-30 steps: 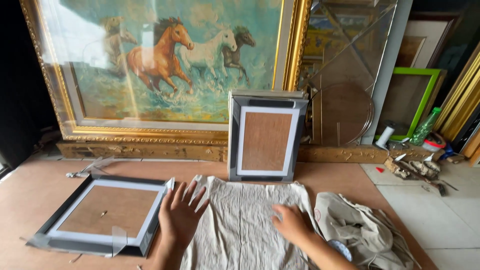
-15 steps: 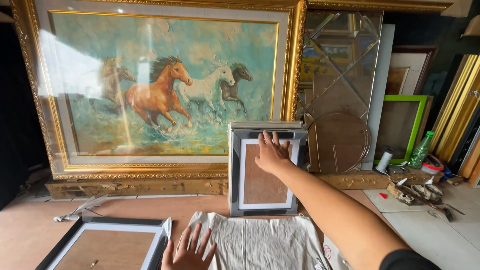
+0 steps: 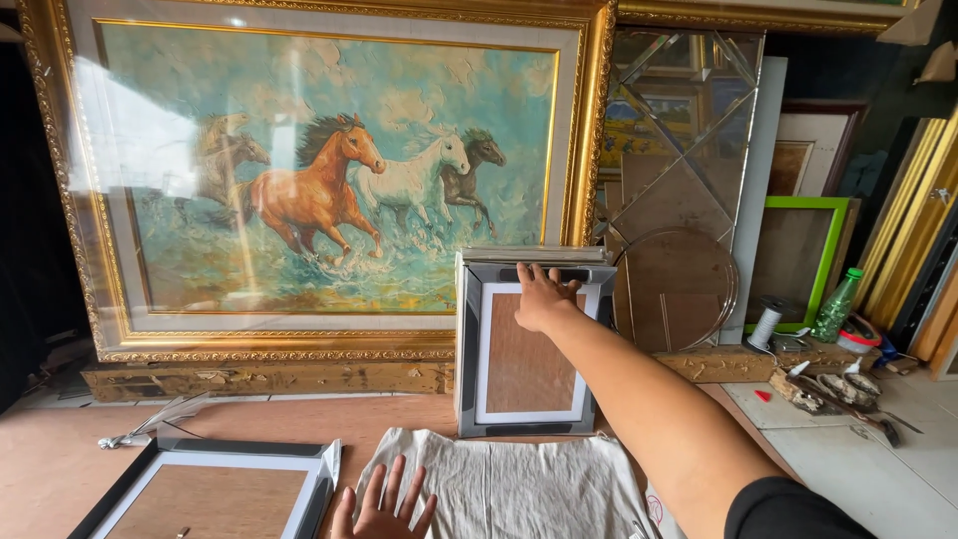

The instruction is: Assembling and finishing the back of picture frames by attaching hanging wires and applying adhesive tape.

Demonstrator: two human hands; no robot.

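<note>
- At the back edge of the surface (image 3: 60,469), a small dark picture frame (image 3: 526,344) stands upright with its brown backing showing, leaning against the big gold-framed horse painting (image 3: 319,180).
- Right hand (image 3: 542,297) has reached out since a second ago, when it lay on the cloth; its fingers (image 3: 534,274) now curl over the frame's top rail, apparently gripping it.
- Left hand (image 3: 384,504) stays flat on the grey cloth (image 3: 509,489) at the near edge, fingers spread wide and holding nothing.
- Beside that cloth, at the near left corner, a second frame (image 3: 215,494) lies face down.
- Farther right, a round mirror (image 3: 679,289), a green-edged frame (image 3: 798,260) and a green bottle (image 3: 834,307) lean or stand by the wall.
</note>
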